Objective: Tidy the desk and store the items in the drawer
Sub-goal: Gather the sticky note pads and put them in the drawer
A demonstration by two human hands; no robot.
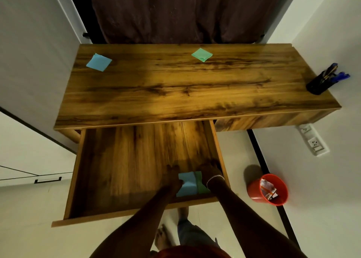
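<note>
Wood-grained and glossy, the table has its wide drawer pulled out toward the person, and both hands are down inside it at its near right corner. Between the hands lie two square paper note pads flat on the drawer floor, touching: a blue pad in the drawer and, just beside it on the right, a green pad in the drawer, partly hidden by the right wrist. Their edges run roughly parallel to the drawer walls. The left hand rests fingers-down against the blue pad's left edge; the right hand lies over the green pad's far right corner, a thin bracelet on its wrist. Both are dim, so I cannot tell whether the fingers pinch the paper or only press on it. Both forearms reach forward and converge toward the pads. Far beyond the hands, a second blue pad sits at the table's far left, turned diamond-wise, and a second green pad sits beyond and slightly right, also turned. Well to the right stands a dark pen holder with blue pens.
</note>
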